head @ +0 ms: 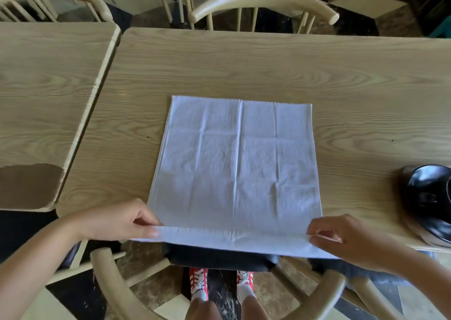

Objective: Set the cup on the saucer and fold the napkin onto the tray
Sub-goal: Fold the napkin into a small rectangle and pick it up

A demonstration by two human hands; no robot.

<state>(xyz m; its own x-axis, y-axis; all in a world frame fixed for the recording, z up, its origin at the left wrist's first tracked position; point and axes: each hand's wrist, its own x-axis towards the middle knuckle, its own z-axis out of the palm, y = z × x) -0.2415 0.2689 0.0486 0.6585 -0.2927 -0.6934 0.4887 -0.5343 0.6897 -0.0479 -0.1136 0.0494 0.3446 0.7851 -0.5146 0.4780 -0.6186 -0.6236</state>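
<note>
White square cloth napkin (235, 163) on the wooden table (317, 75): left hand (122, 219) and right hand (341, 236) pinch its near corners; lift evenly, fold forward, probably halving it.

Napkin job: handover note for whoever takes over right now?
Left hand: pinches the napkin's near left corner.
Right hand: pinches the near right corner.
Napkin: spread flat on the table, near edge lifted and overhanging the table edge; only a narrow near strip turned so far.
Glossy black item at the right edge, cut off; cannot tell if it is the tray or saucer. No cup in view.
Done: napkin laid out.
Left: fold it, move it to the tray, set cup on saucer.
</note>
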